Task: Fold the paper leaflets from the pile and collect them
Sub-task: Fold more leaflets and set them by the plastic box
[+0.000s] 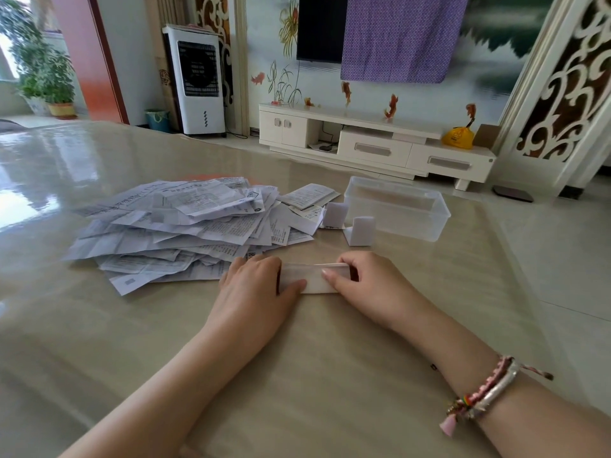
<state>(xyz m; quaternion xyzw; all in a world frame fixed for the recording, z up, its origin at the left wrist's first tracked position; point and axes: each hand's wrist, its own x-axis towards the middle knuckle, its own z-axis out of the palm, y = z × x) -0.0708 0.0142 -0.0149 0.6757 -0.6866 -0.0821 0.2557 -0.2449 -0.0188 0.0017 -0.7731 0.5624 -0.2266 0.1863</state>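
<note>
So the narrow white folded paper leaflet (312, 279) is lying flat on the glossy beige desk (330, 375), right btwn both hands, w/ the long crease running along its far edge. Left hand (256, 285) has its fingers laid over the left end, thumb on the near edge, prob pinning it so it doesn't slide. Right hand (362, 280) has its fingers curled over the right end, thumb on top, pinching it, so imo it's either sharpening that crease or setting up the next fold across. Neither hand is loose; both are on the paper.

Just behind the left hand is the big messy pile of unfolded printed white leaflets (185, 226), close enough to grab the next one w/o reaching much. Behind the right hand, 2 small white folded leaflets (347, 224) stand propped up on the desk, just beside the clear rectangular plastic box (396, 208). Box looks empty afaict, so my guess is the finished ones get parked there before going in. Pile is still huge, so the job's barely started.
</note>
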